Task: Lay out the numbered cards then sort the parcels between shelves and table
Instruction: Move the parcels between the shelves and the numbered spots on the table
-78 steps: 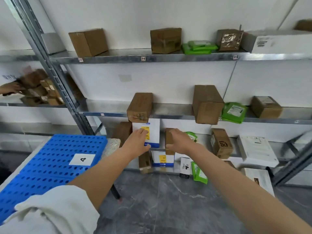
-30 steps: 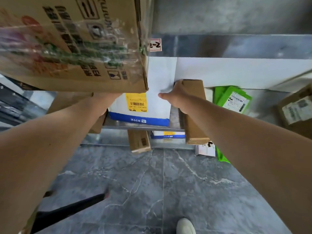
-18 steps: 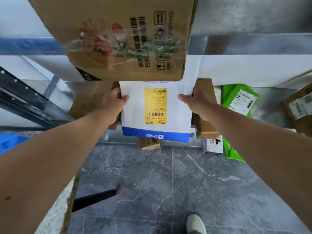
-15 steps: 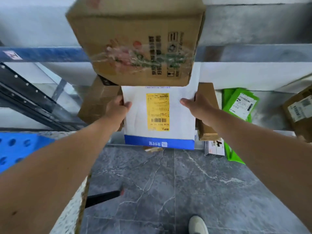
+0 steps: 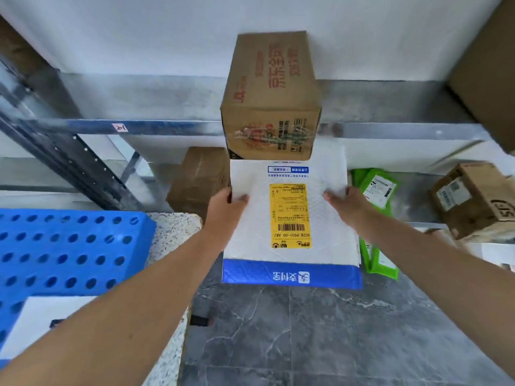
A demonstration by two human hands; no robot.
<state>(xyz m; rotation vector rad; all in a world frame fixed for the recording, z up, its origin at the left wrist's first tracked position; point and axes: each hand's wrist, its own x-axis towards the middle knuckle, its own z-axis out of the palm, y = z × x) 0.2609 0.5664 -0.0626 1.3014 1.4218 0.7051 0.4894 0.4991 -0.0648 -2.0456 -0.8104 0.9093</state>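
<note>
Both hands, left hand [image 5: 224,208], right hand [image 5: 348,203], gripping mailer [image 5: 289,218]

A parcel storeroom or sorting area: galvanised steel shelving [image 5: 390,129] carries taped cardboard boxes [image 5: 271,96], green mailer bags [image 5: 376,188] and labelled cartons (barcoded). A blue perforated pallet [image 5: 69,246] lies on a table; the floor [image 5: 306,330] is grey tile.
</note>
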